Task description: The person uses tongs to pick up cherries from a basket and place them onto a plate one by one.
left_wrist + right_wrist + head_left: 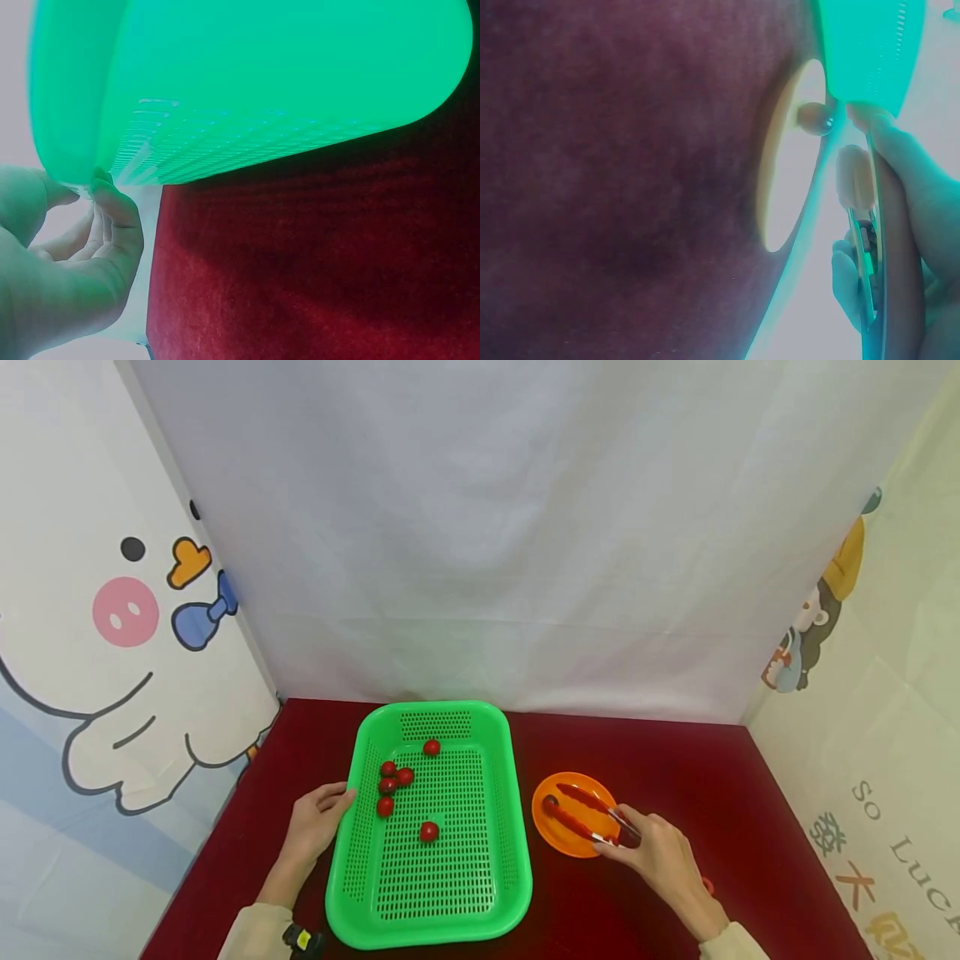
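My left hand (313, 822) pinches the left rim of a green basket (517, 860); in the left wrist view, thumb and fingertips meet at its rim (71, 161). Several cherry tomatoes (386, 807) lie on the basket's perforated floor, mostly toward the left. My right hand (660, 856) grips a pair of red-tipped tongs (567, 819), whose arms are spread over an orange plate (558, 842). One dark cherry tomato (550, 802) is at the plate's left side, by the end of one tong arm. Whether they touch, I cannot tell. In the right wrist view this tomato (814, 118) sits on the plate.
Dark red cloth (600, 910) covers the table. A pale curtain (510, 568) hangs behind it, with printed cloths at left and right. A small red piece (708, 885) shows beside my right wrist.
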`<state>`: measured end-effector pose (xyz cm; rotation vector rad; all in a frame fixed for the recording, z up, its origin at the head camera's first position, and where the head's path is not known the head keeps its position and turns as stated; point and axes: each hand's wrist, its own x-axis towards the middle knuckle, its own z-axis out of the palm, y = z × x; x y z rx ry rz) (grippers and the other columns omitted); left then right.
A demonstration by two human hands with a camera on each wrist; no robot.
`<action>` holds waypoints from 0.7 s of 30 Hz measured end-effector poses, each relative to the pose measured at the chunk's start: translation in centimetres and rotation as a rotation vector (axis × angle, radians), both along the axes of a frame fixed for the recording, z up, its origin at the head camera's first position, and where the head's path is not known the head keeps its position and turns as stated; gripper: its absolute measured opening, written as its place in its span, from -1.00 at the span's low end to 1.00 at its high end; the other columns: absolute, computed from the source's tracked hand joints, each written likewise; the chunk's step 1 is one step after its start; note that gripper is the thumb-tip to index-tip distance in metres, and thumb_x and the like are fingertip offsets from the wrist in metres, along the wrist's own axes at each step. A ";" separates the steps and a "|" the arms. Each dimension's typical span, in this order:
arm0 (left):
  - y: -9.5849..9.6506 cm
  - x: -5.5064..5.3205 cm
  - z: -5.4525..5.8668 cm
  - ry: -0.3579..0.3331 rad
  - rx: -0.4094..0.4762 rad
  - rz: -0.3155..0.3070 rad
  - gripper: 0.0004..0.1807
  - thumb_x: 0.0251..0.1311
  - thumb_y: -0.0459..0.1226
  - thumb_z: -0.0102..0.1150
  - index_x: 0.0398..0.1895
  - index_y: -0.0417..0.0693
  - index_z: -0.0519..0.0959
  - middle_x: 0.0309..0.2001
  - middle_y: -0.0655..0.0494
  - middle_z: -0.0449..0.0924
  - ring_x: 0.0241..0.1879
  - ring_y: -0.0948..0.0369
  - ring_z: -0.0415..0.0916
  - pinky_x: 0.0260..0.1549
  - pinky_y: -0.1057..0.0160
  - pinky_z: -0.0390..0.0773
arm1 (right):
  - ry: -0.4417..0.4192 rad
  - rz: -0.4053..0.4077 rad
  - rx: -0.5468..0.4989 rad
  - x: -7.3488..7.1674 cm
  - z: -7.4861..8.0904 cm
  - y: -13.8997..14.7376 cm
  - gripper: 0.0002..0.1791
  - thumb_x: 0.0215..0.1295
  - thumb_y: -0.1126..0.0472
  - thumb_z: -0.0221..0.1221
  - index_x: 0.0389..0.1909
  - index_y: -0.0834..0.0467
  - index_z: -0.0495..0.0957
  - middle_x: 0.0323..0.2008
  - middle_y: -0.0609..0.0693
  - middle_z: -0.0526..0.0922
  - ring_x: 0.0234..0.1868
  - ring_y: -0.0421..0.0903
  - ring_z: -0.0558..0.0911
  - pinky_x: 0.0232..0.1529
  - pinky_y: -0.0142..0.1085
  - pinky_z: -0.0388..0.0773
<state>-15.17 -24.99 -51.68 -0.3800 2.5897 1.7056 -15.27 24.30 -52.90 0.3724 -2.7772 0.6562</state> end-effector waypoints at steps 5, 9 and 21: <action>0.0 -0.1 0.0 0.007 -0.005 -0.002 -0.47 0.57 -0.13 0.06 0.38 -0.36 0.43 0.18 -0.38 0.56 0.17 -0.19 0.53 0.02 -0.01 0.60 | 0.027 0.003 -0.002 -0.2 0.6 -0.2 -0.31 -0.08 -0.14 0.62 0.02 0.18 0.72 -0.59 -0.10 0.43 -0.54 -0.21 0.25 -0.55 -0.38 0.25; -0.1 0.0 -0.1 0.006 -0.004 0.002 -0.48 0.57 -0.14 0.07 0.37 -0.36 0.44 0.17 -0.37 0.57 0.15 -0.17 0.54 -0.03 0.07 0.62 | 0.051 0.012 -0.007 -0.3 1.1 -0.3 -0.35 -0.09 -0.13 0.63 -0.01 0.15 0.72 -0.58 -0.12 0.43 -0.53 -0.22 0.26 -0.55 -0.40 0.25; 0.0 0.0 -0.1 0.012 -0.005 0.002 -0.47 0.57 -0.14 0.07 0.38 -0.36 0.43 0.19 -0.38 0.56 0.17 -0.19 0.52 0.01 0.02 0.60 | 0.103 0.012 -0.018 -1.0 2.9 -0.8 -0.35 -0.12 -0.12 0.64 -0.02 0.13 0.71 -0.58 -0.15 0.41 -0.54 -0.21 0.27 -0.57 -0.38 0.28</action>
